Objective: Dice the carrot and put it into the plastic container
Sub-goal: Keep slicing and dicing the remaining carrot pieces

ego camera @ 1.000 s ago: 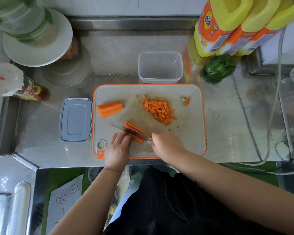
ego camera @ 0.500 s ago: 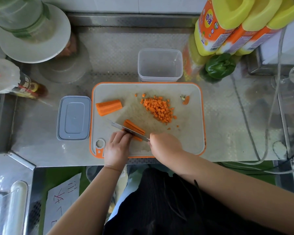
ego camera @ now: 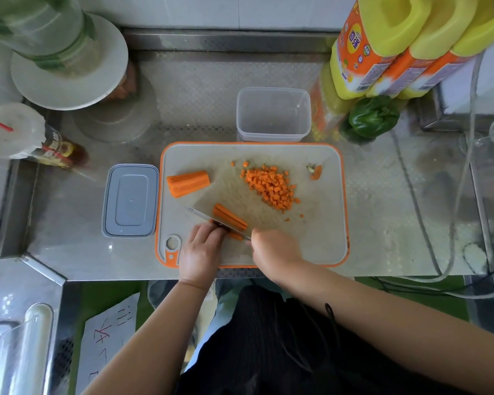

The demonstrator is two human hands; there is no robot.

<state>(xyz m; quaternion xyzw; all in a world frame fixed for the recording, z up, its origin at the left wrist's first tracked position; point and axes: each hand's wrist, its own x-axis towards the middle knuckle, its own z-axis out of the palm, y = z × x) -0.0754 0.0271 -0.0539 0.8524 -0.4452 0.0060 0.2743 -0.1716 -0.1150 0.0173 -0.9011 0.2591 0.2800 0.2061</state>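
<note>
A textured stainless-steel worktop (ego camera: 211, 89) fills the middle of the frame, catching soft daylight glare. White tiled wall (ego camera: 240, 10) runs along the top edge. At lower left, a green floor (ego camera: 106, 297) shows beneath the counter's front edge, beside a handwritten white paper sheet (ego camera: 106, 340).

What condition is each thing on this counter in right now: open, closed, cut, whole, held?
Plastic container: open, nothing inside.
Lid: off, flat beside the cutting board.
Carrot chunk: uncut, lying alone.
Carrot strips: under the knife, being cut.
Diced carrot: piled on the board.
Left hand: steadying the strips.
Right hand: gripping the knife.
Green pepper: whole.
</note>
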